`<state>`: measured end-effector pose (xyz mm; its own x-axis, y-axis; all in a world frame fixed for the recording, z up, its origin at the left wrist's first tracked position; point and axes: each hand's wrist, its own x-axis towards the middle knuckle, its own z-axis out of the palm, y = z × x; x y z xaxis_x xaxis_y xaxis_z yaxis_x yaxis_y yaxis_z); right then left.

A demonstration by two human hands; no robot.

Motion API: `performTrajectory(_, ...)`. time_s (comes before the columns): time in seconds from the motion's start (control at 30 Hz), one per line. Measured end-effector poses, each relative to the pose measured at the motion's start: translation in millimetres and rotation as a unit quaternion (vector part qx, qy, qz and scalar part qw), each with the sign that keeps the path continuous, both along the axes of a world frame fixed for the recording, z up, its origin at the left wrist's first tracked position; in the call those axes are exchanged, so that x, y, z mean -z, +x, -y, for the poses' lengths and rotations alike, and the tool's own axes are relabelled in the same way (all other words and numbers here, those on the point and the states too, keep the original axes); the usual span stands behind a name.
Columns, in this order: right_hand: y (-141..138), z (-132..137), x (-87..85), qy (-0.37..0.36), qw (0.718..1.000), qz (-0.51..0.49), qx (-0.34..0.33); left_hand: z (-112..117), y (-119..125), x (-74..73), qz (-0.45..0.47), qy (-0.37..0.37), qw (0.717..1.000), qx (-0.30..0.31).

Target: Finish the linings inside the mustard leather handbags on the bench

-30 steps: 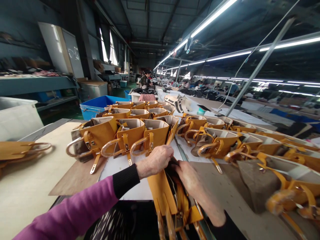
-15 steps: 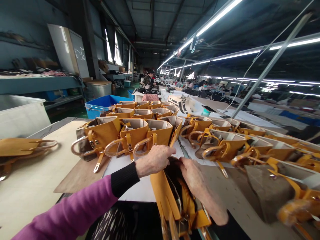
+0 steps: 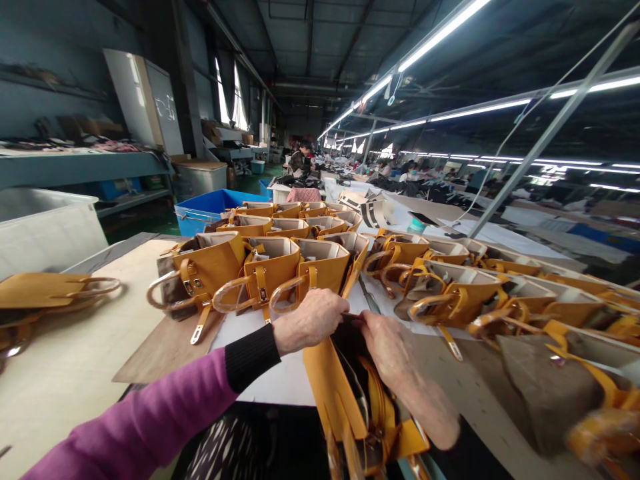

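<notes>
A mustard-yellow handbag (image 3: 340, 393) lies tipped toward me at the table's near edge, its dark opening facing away. My left hand (image 3: 313, 319), with a purple sleeve and black cuff, is closed on the bag's top rim at the left. My right hand (image 3: 393, 353) grips the rim on the right, its fingertips tucked inside the opening. The bag's wrapped handles (image 3: 345, 447) hang down toward my lap.
Rows of upright yellow handbags (image 3: 265, 267) fill the table (image 3: 75, 360) ahead and to the right (image 3: 450, 287). One bag lies flat at far left (image 3: 45, 293). A blue bin (image 3: 210, 203) stands behind. Other people work far down the hall.
Both hands keep their grip on the bag's rim. The view has shifted slightly; the bag sits a little farther right and nearer.
</notes>
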<state>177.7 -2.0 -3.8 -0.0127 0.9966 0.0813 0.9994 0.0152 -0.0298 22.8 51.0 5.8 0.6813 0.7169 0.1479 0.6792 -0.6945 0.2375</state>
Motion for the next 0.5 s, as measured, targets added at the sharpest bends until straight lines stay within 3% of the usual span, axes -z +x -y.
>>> performTrajectory(0.23, -14, -2, -10.5, -0.012, 0.999, 0.019, -0.047, -17, -20, -5.2, 0.03, -0.065, 0.997, 0.019)
performTrajectory(0.4, -28, 11, -18.7, -0.03, 0.998, 0.058, -0.002, -45, -15, -3.3, 0.065, -0.15, 0.98, 0.113)
performTrajectory(0.5, -35, 21, -20.2, -0.03, 0.997, 0.062, 0.042, -41, -5, -8.5, 0.041, -0.129, 0.985, 0.107)
